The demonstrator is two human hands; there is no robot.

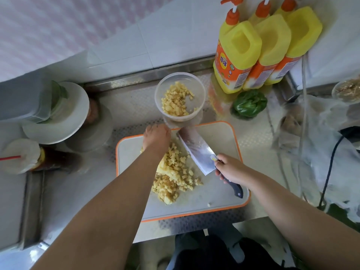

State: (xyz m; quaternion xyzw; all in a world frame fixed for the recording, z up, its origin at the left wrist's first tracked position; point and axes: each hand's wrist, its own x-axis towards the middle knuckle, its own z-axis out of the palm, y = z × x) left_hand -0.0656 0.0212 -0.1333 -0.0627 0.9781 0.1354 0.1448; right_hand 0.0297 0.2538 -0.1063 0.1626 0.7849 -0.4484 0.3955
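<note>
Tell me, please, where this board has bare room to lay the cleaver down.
On the board, the right side is bare, between the cleaver and the orange rim; so is the near strip between the dice and the front rim, bar one stray bit. The middle and left are crowded with dice and the left hand.

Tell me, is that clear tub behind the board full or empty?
Partly full: the clear tub holds a heap of diced yellow pieces, leaving bare space beside them.
</note>
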